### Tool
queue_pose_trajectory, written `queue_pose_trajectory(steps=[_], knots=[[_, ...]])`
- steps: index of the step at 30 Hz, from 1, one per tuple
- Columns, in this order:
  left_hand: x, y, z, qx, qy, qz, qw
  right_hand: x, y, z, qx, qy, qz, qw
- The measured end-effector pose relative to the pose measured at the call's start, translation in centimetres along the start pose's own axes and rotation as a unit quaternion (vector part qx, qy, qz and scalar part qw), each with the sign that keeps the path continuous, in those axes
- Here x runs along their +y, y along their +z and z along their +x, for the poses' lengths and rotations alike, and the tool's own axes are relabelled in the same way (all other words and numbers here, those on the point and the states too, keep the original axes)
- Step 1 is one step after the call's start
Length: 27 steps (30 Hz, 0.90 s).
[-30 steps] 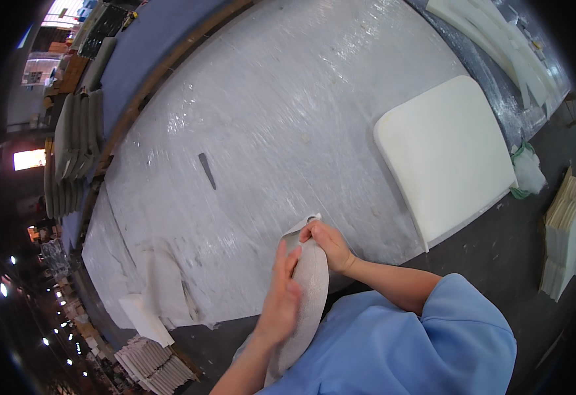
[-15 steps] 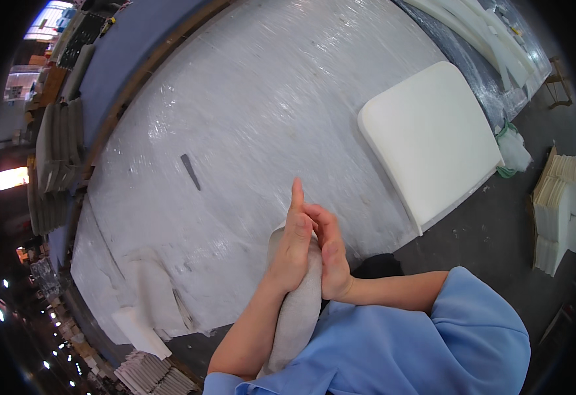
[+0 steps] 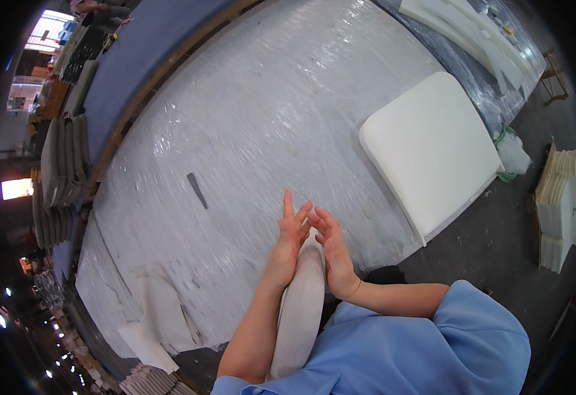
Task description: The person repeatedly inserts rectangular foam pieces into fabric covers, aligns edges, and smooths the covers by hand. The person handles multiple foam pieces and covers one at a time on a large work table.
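Note:
A light grey fabric-covered piece (image 3: 301, 303), long and rounded, stands between my forearms and leans toward my body. My left hand (image 3: 289, 247) lies along its left side near the top, fingers stretched and spread apart. On the other side is my right hand (image 3: 336, 257), its fingers extended and slightly bent, the fingertips close to those of the left. Neither hand is wrapped round the piece. Whether the palms touch it is hard to see. Beneath and beyond them spreads a table covered in clear plastic film (image 3: 248, 131).
A white foam seat pad (image 3: 433, 151) lies on the table's right side. A dark narrow strip (image 3: 197, 191) is left of centre, and pale fabric pieces (image 3: 159, 309) lie at the near left. Stacked white foam pads (image 3: 558, 210) stand on the floor at right.
My hands have moved slightly apart and their fingers have spread. More of the grey piece's top now shows between them. The whole view has shifted a little.

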<state>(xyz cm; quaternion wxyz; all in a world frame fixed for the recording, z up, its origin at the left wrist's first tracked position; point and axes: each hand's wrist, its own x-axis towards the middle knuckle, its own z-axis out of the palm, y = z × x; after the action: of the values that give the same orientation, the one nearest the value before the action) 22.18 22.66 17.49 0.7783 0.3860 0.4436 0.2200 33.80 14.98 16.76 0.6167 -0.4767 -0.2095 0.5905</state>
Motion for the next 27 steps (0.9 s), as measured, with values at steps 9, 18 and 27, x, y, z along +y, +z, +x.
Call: queue_pose_trajectory(steps=[9,18,27], knots=[[-2.4,1.3,2.3,0.033,-0.021,0.061,0.997,5.3,-1.1,0.2,-0.016,-0.067,-0.075,0.995],[-5.3,0.2,5.2,0.083,0.032,0.023,0.996,8.2,-2.2,0.6,-0.043,-0.086,-0.079,0.992],[-9.9,-3.5,4.1,0.252,0.036,0.207,0.945,12.4,-8.2,3.2,-0.062,0.21,-0.124,0.968]])
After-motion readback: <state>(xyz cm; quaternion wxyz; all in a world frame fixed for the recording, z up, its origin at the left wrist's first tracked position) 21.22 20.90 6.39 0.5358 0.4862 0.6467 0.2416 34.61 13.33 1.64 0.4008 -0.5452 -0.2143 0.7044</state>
